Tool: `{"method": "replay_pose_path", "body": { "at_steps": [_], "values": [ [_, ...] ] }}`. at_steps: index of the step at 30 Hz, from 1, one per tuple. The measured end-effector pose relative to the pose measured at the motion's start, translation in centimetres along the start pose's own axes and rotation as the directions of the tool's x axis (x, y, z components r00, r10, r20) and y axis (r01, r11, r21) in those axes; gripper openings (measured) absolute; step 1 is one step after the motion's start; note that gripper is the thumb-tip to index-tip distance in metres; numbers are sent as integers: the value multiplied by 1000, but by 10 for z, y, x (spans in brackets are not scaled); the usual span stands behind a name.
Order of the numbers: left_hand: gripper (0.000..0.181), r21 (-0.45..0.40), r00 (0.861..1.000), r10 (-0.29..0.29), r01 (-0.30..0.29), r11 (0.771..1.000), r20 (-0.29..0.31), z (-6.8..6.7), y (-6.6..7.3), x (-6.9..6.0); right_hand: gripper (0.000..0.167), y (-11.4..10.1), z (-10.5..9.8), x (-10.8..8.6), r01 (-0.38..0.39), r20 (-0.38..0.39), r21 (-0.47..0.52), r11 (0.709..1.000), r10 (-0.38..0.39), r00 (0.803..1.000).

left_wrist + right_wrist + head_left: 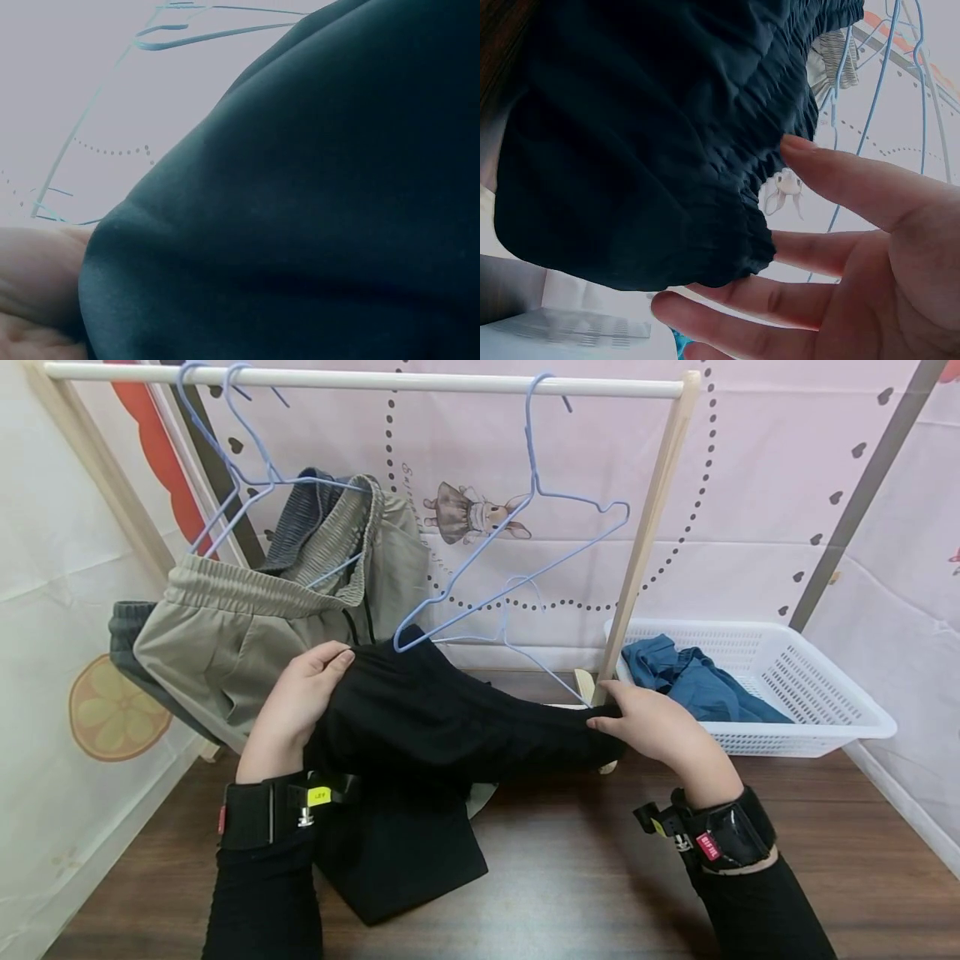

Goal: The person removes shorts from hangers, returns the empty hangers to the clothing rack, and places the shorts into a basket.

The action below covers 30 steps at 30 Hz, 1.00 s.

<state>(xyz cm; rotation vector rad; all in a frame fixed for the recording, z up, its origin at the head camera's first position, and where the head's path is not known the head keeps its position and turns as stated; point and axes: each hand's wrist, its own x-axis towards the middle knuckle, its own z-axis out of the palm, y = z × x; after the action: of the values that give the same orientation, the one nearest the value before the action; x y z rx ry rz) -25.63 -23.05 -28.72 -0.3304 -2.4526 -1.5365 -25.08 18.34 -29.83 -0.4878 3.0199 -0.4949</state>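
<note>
Black pants [420, 718] with a gathered elastic waistband hang between the two hands in the head view. My left hand [296, 702] pinches the waistband's left end, thumb on top. At the other end my right hand [656, 727] holds the waistband, its thumb on the near side and fingers [742, 322] behind, as the right wrist view shows. A blue wire hanger [480, 556] hangs tilted from the rod, its lower left end tucked into the waistband and its right end free. Dark cloth [285, 195] covers most of the left wrist view.
Grey pants [225, 635] and darker pants [127, 631] hang on blue hangers at the left of the white rod [375, 378]. A white basket [825, 693] with blue cloth [697, 681] stands behind right. Another blue hanger [504, 618] is behind the black pants. Brown tabletop [570, 877] lies below.
</note>
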Motion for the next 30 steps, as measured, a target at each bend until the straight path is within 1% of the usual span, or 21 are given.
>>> {"method": "replay_pose_path", "body": {
  "at_steps": [3, 7, 13, 16, 20, 23, 25, 27, 30],
  "values": [
    [35, 6, 1000, 2, -3, 1000, 19, 1, 0, -1, 62, 0, 1, -1, 15, 18, -36, 999, -14, 1000],
    [36, -1, 999, 8, -8, 1000, 36, 1, 1, -1, 52, 1, 1, -2, 27, 36, -56, 998, -25, 999],
    [36, 4, 997, 19, -20, 1000, 80, -2, 4, -5, 20, 2, -1, -3, 74, 70, -42, 996, -71, 995],
    [36, 22, 993, 25, -28, 999, 112, -5, 4, -7, 15, 2, -2, -4, 85, 74, -34, 996, -83, 994],
    [36, 11, 982, 42, -44, 999, 182, -8, 4, -9, 15, 2, -3, -6, 92, 71, -21, 996, -90, 993],
    [36, -45, 967, 57, -47, 998, 250, -9, 4, -10, 14, 3, -5, -7, 94, 70, -16, 995, -93, 993],
    [36, -54, 958, 61, -47, 997, 280, -9, 4, -11, 13, 4, -5, -7, 93, 62, -22, 995, -91, 994],
    [36, -43, 952, 59, -48, 998, 299, -11, 4, -12, 12, 5, -6, -7, 92, 48, -36, 995, -90, 995],
    [36, 12, 947, 60, -67, 998, 317, -13, 6, -13, 11, 7, -7, -7, 82, 16, -51, 995, -82, 997]
  ]
}}
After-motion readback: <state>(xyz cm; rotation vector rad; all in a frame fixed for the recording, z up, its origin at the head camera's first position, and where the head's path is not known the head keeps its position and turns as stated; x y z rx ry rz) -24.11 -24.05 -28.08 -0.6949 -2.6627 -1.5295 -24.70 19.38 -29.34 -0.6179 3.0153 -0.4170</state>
